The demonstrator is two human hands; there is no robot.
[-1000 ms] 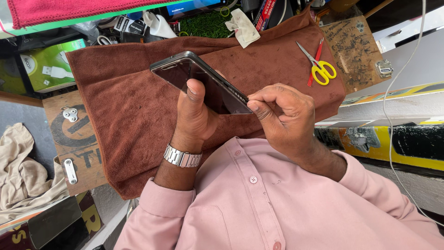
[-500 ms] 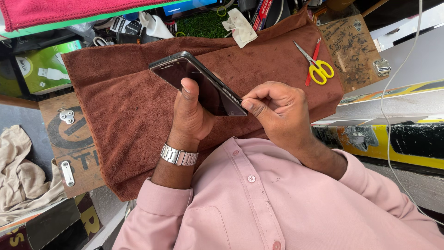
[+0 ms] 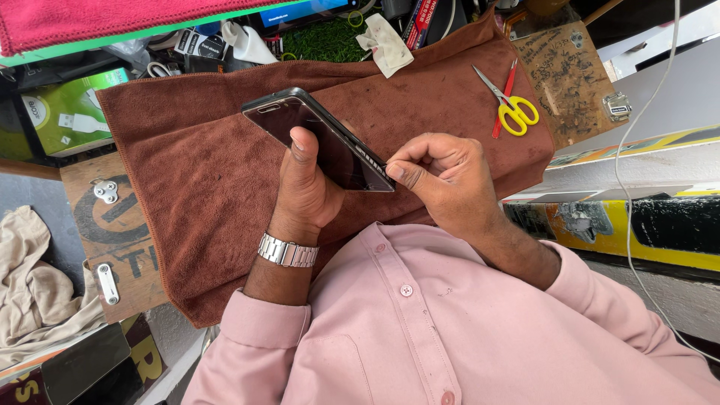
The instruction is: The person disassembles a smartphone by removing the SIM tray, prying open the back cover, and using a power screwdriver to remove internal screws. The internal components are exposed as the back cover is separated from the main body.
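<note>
Left hand (image 3: 304, 191) grips a dark phone (image 3: 319, 139), thumb on the screen, held tilted above the brown towel (image 3: 202, 180). Right hand (image 3: 442, 176) pinched narrow, fingertips at the phone's right edge. Yellow scissors (image 3: 514, 109) lie well apart on the towel.

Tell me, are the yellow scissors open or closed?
Closed. The yellow scissors lie on the brown towel with both blades together in one point.

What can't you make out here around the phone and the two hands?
Head view only:
- Right hand: fingertips pinch at the phone edge; any small tool there is too small to tell.
- Left hand: fingers hidden behind the phone, only the thumb shows.
- Phone's back: turned away.
- Brown towel: near edge covered by the pink shirt.
</note>
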